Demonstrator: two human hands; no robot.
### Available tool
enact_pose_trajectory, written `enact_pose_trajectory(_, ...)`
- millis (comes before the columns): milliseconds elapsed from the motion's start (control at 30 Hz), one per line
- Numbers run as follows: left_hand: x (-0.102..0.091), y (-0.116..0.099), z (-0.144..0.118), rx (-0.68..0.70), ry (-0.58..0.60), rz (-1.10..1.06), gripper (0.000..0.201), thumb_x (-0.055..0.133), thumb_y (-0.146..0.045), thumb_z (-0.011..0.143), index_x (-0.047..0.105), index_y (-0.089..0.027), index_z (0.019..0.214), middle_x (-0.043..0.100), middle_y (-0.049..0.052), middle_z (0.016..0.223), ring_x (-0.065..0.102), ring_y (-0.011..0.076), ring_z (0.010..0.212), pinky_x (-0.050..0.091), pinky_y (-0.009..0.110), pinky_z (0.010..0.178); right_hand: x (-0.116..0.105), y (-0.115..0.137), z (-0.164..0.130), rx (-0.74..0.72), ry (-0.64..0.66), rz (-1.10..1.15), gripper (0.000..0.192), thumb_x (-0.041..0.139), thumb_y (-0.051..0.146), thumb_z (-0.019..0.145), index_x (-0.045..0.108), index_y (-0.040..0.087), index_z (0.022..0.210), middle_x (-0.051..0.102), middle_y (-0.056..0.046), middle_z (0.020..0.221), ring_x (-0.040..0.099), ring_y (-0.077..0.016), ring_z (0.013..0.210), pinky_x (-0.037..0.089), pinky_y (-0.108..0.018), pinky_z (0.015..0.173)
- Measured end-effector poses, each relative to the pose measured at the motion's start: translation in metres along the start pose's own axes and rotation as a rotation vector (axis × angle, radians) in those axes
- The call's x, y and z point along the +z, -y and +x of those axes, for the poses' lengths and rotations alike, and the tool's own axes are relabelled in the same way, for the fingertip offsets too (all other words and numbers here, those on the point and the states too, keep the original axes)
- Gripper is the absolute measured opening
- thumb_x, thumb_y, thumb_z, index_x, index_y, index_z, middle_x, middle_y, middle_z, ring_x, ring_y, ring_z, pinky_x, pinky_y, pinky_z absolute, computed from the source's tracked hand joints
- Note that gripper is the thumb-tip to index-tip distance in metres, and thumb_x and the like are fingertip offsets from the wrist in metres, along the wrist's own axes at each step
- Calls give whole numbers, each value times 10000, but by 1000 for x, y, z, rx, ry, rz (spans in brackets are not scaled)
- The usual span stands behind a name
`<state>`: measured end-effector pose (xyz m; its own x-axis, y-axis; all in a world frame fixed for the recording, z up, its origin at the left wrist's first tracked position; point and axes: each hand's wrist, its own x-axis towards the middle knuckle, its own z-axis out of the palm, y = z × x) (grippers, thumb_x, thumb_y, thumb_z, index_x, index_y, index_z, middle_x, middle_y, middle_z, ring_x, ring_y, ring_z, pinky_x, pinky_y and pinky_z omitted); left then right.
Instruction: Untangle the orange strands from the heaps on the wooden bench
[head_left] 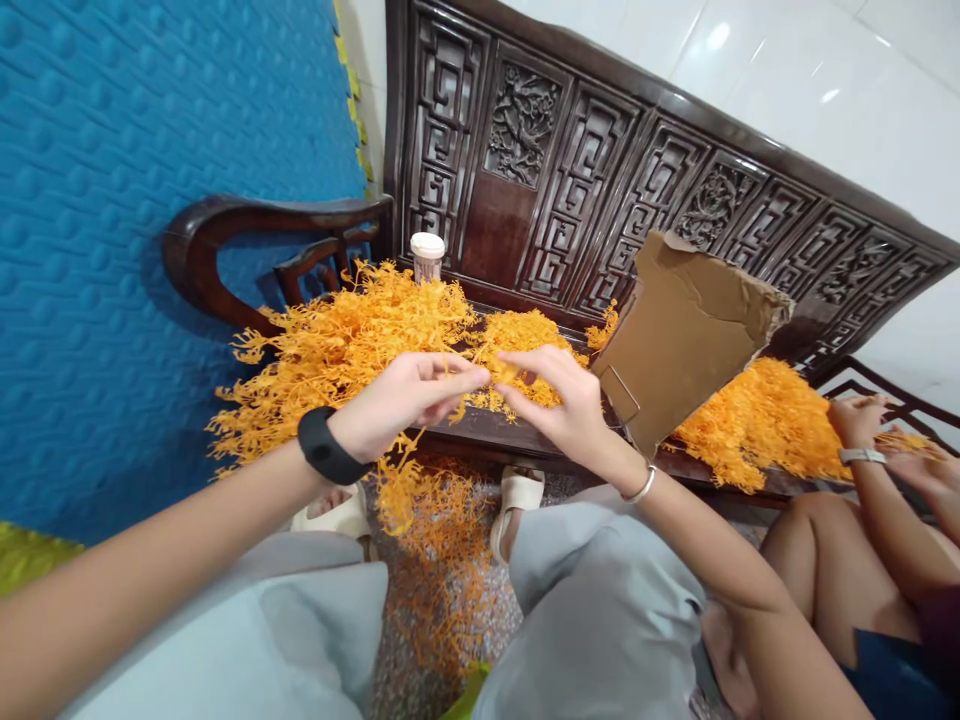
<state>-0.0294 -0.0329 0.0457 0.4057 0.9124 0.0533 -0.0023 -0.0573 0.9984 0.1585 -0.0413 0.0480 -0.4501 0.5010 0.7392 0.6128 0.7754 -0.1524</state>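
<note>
My left hand (pixel 427 388) has its thumb and fingers pressed together on an orange plastic sprig (pixel 399 480), whose branching end hangs down below the palm. Close to those fingertips is my right hand (pixel 559 395), thumb and index finger curved and a little apart. Orange shows in the gap between them; whether that is a small piece or the heap behind, I cannot tell. Behind my hands lies a big pile of orange branching sprigs (pixel 337 350). A smaller orange heap (pixel 525 335) sits right behind my right hand.
The piles rest on a dark carved wooden bench (pixel 502 235) with a curved armrest (pixel 199 240). A white-lidded jar (pixel 427 258) and a cardboard piece (pixel 682 330) stand there. More orange pieces (pixel 765 420) lie rightward, beside another person's hands (pixel 859 420). Orange scraps (pixel 442 560) cover the floor.
</note>
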Motion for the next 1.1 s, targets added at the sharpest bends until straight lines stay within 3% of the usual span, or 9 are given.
enact_pose_trajectory(133, -7, -2, 1, -41, -71, -243, 315, 559, -463, 746, 566, -172, 625, 280, -77, 400, 228, 40, 332, 173, 200, 345, 0, -63, 12, 185, -228, -125, 318, 510, 270, 831, 542, 201, 1140, 601, -48, 949, 520, -118, 745, 418, -282, 706)
enact_pose_trajectory(267, -12, -5, -1, -58, -77, -394, 396, 529, -462, 766, 432, -186, 500, 225, -81, 375, 195, 40, 323, 211, 199, 345, 16, -116, 17, 344, -104, -192, 375, 595, 305, 759, 575, 151, 1101, 597, -105, 996, 523, -169, 847, 404, -339, 762)
enact_pose_trajectory(333, -13, -8, -2, -24, -88, -417, 422, 518, -456, 779, 396, -187, 476, 218, -79, 364, 196, 40, 318, 225, 199, 345, 25, -111, 14, 416, -15, -130, 285, 583, 359, 764, 639, 127, 918, 619, -109, 932, 528, -194, 891, 388, -364, 807)
enact_pose_trajectory(400, -13, -10, -2, 16, -98, -459, 444, 495, -432, 802, 374, -182, 457, 222, -73, 358, 205, 38, 310, 229, 196, 343, 31, -87, 10, 508, 141, 122, 342, 503, 431, 809, 641, 124, 748, 636, -87, 806, 558, -183, 839, 399, -347, 798)
enact_pose_trajectory(500, -13, -11, 1, 51, -84, -538, 469, 449, -364, 840, 341, -170, 427, 229, -62, 348, 222, 37, 300, 223, 194, 340, 35, -44, 8, 617, 469, 729, 339, 466, 439, 828, 630, 143, 804, 658, -62, 809, 597, -148, 800, 431, -294, 753)
enact_pose_trajectory(567, -12, -10, 4, 54, -63, -569, 475, 431, -324, 851, 332, -166, 415, 230, -57, 341, 228, 38, 296, 223, 197, 343, 36, -25, 8, 656, 547, 989, 255, 553, 392, 783, 610, 164, 882, 666, -52, 868, 606, -134, 813, 441, -271, 733)
enact_pose_trajectory(667, -10, -6, 8, 55, -47, -586, 470, 419, -293, 856, 335, -165, 411, 232, -57, 337, 224, 40, 294, 220, 201, 349, 39, -17, 10, 712, 473, 1102, 193, 629, 334, 729, 610, 163, 815, 668, -34, 804, 607, -116, 745, 443, -253, 695)
enact_pose_trajectory(833, -11, -2, 11, 48, -82, -605, 442, 435, -254, 846, 342, -164, 423, 241, -61, 347, 224, 40, 301, 208, 200, 356, 41, -32, 10, 733, 335, 1032, 146, 691, 270, 661, 631, 151, 720, 649, -2, 702, 579, -93, 670, 428, -238, 678)
enact_pose_trajectory(1100, -17, 3, 14, 25, -148, -605, 443, 407, -207, 852, 355, -164, 415, 239, -54, 342, 218, 50, 305, 207, 212, 354, 38, -66, 2, 736, 350, 879, 178, 708, 304, 618, 672, 145, 690, 639, 0, 684, 540, -82, 648, 406, -234, 667)
